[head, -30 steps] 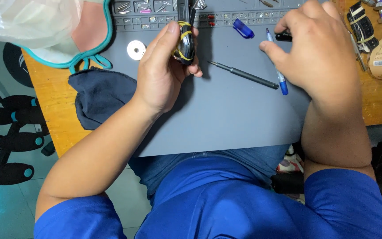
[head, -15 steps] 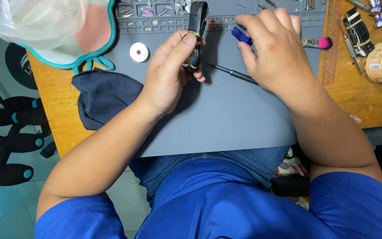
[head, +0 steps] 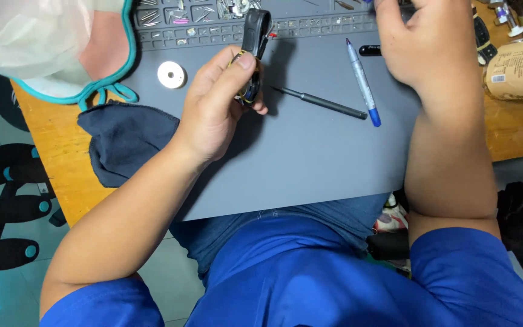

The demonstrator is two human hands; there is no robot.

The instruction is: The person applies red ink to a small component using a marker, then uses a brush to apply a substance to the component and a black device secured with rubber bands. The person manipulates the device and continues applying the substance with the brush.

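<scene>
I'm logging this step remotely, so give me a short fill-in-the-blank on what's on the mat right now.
1. The left hand holds a small black device above the ___ work mat.
2. The pen lying on the mat has a ___ tip.
3. The white round spool lies to the ___ of the left hand.
4. The dark cloth lies on the ___ table.

Missing words: grey; blue; left; wooden

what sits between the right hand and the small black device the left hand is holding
Nothing visible stands between them. The left hand holds the small black device above the grey mat. The right hand is at the mat's far edge. The thin black tool and blue-tipped pen lie flat below that gap.
</scene>
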